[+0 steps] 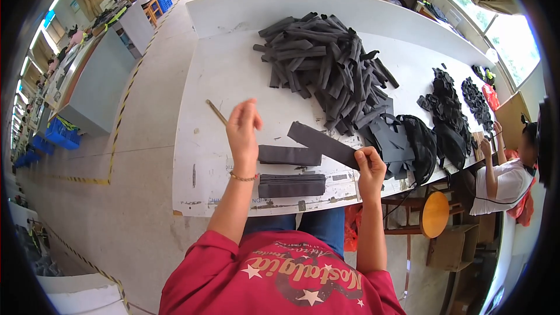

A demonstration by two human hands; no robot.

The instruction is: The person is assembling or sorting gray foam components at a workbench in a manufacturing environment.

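My right hand (371,170) pinches one end of a flat dark grey fabric strip (321,142) between thumb and fingers. That strip slants up to the left above the table. My left hand (242,127) is raised to the left of the strip's free end, fingers loosely bent and somewhat apart, with nothing visible in it. Below the strip lie two neat stacks of similar strips: a lower one (291,185) near the table's front edge and another (281,154) just beyond it. A large loose heap of rolled or folded dark strips (332,58) covers the far middle of the table.
A thin wooden stick (216,111) lies left of my left hand. Dark flat pieces (392,144) and a black bag (421,146) are to the right, before more black piles (446,99). A co-worker (503,184) sits at the far right, near a round wooden stool (435,214).
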